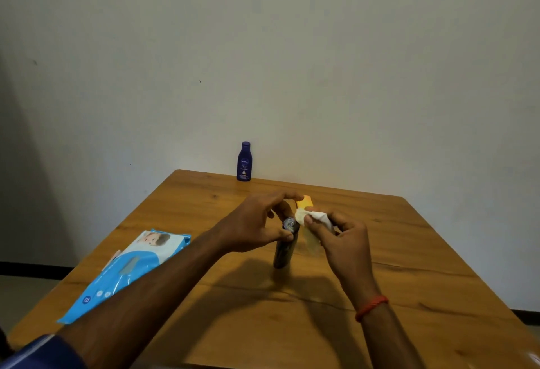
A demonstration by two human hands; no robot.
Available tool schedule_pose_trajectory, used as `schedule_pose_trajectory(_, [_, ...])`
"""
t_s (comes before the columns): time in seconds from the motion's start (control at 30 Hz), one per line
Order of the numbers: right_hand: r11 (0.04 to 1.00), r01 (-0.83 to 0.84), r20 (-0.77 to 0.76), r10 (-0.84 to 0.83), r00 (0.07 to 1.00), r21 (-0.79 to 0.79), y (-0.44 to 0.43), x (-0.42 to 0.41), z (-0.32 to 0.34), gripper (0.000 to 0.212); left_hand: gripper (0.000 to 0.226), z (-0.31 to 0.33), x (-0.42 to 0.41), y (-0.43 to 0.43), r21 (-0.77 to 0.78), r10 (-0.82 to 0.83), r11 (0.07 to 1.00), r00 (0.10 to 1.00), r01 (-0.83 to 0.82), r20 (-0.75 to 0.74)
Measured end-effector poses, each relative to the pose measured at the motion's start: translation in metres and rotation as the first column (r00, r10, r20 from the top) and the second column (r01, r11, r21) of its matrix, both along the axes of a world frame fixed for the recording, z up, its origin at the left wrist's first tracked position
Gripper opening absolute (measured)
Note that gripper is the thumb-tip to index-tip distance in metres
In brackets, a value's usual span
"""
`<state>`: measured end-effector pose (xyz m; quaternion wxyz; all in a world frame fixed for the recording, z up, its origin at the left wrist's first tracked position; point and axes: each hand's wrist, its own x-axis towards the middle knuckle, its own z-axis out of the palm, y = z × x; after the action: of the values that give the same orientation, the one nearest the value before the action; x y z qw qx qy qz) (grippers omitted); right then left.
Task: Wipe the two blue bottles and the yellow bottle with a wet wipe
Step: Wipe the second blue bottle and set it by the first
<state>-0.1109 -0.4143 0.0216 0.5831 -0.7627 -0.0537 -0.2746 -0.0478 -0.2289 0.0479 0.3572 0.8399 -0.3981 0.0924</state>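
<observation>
Centrally, a slim dark blue cylindrical bottle (284, 249) is gripped near its cap by the curled thumb and fingers of the left hand (257, 222), base down on the wooden table (409, 251). A crumpled white wet wipe (317, 218) is pinched in the right hand (342, 237), touching the cap. A yellow plastic bottle (305, 201) is half hidden just beyond the fingertips. A blue lotion bottle (244, 161) is seen well beyond them. A light blue wipes pack (125, 269) lies left of the left forearm.
</observation>
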Motion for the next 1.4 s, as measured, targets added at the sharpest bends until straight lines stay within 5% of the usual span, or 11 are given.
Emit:
schedule_pose_trajectory(0.13, [0.918,0.108,0.079,-0.084,0.993,-0.382,0.005,0.005,-0.002,0.012,0.078,0.000,-0.004,-0.006,0.018,-0.030,0.999,0.999,0.030,-0.041])
schedule_pose_trajectory(0.23, [0.865,0.135,0.107,-0.095,0.990,-0.483,0.011,0.001,-0.008,0.014,0.078,-0.007,-0.005,-0.009,-0.010,-0.033,0.999,0.991,0.032,-0.131])
schedule_pose_trajectory(0.4, [0.764,-0.057,-0.003,0.072,0.997,-0.642,-0.013,-0.006,0.001,0.018,0.077,-0.008,-0.007,-0.007,-0.024,-0.062,0.998,0.985,0.059,-0.164])
schedule_pose_trajectory(0.53, [0.734,0.004,-0.002,-0.006,1.000,-0.679,-0.024,0.001,0.002,0.019,0.075,-0.009,-0.010,-0.008,-0.033,-0.065,0.998,0.975,0.060,-0.213])
schedule_pose_trajectory(0.7, [0.746,0.048,0.101,0.025,0.995,-0.664,-0.004,-0.001,-0.005,0.016,0.073,-0.016,-0.012,-0.005,-0.063,-0.062,0.997,0.971,0.048,-0.229])
schedule_pose_trajectory(0.87, [0.713,-0.124,0.029,0.198,0.980,-0.690,-0.008,-0.007,-0.002,0.021,0.075,-0.016,-0.012,-0.001,-0.031,-0.059,0.998,0.981,0.054,-0.185])
schedule_pose_trajectory(1.03, [0.744,0.014,0.083,0.055,0.995,-0.668,-0.004,0.001,0.001,0.016,0.071,-0.020,-0.014,-0.002,-0.068,-0.066,0.996,0.978,0.054,-0.198])
schedule_pose_trajectory(1.13, [0.767,-0.027,0.099,0.118,0.988,-0.641,0.009,-0.001,-0.003,0.022,0.073,-0.023,-0.012,-0.001,-0.086,-0.068,0.995,0.979,0.052,-0.193])
schedule_pose_trajectory(1.23, [0.853,-0.127,0.036,0.169,0.985,-0.507,-0.005,-0.002,-0.009,0.021,0.072,-0.026,-0.010,0.004,-0.068,-0.058,0.997,0.983,0.046,-0.176])
schedule_pose_trajectory(1.4, [0.992,-0.049,-0.074,0.041,0.996,-0.115,-0.011,0.001,-0.020,0.018,0.044,-0.029,-0.004,0.013,-0.058,-0.008,0.998,0.987,-0.001,-0.160])
